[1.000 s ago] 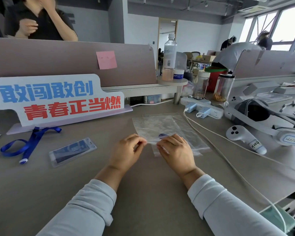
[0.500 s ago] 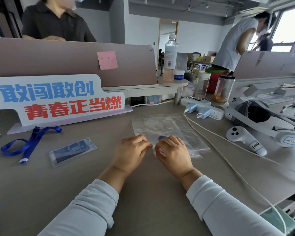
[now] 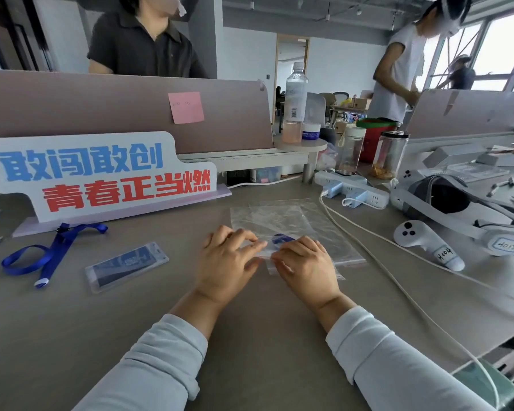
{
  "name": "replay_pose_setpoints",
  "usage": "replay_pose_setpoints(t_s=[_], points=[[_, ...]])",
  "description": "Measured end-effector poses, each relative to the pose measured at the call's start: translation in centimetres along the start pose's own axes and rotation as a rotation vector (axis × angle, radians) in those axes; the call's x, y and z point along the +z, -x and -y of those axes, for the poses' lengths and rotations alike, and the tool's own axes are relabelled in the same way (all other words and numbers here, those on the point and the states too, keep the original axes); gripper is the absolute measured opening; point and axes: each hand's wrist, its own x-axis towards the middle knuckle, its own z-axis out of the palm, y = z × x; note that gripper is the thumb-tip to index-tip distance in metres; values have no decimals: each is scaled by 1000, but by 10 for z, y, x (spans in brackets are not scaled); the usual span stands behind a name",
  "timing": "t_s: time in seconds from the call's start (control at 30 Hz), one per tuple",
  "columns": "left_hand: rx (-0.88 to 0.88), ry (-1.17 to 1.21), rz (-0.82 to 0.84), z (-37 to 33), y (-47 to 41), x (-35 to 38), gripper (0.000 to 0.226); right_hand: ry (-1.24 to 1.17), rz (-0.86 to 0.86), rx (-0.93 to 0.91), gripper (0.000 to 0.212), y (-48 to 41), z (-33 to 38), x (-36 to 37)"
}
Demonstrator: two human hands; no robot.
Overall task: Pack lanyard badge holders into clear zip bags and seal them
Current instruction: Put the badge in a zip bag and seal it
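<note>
Clear zip bags (image 3: 282,221) lie in a small stack on the grey desk, in the middle. My left hand (image 3: 224,259) and my right hand (image 3: 306,266) meet at the near edge of the top bag, fingertips pinching its zip strip. A bit of blue lanyard (image 3: 281,239) shows inside the bag between my hands. To the left lie a loose blue lanyard (image 3: 49,252) and a clear badge holder (image 3: 126,265) with a dark card in it, both well apart from my hands.
A sign with Chinese letters (image 3: 98,173) stands behind the lanyard. At right are a power strip (image 3: 356,191), a white cable (image 3: 377,262), a white controller (image 3: 428,243) and a headset (image 3: 457,206). Bottles (image 3: 294,105) stand at the back. People stand behind the partitions.
My hands have drawn closer together along the bag's near edge, the left fingertips sliding right. The people behind the partitions have shifted.
</note>
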Motion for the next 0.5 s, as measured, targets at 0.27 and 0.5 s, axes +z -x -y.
replay_pose_setpoints(t_s=[0.27, 0.5], points=[[31, -7, 17, -3, 0, 4, 23, 2, 34, -13, 21, 0, 2, 2], [-97, 3, 36, 1, 1, 2, 25, 9, 19, 32, 21, 1, -1, -3]])
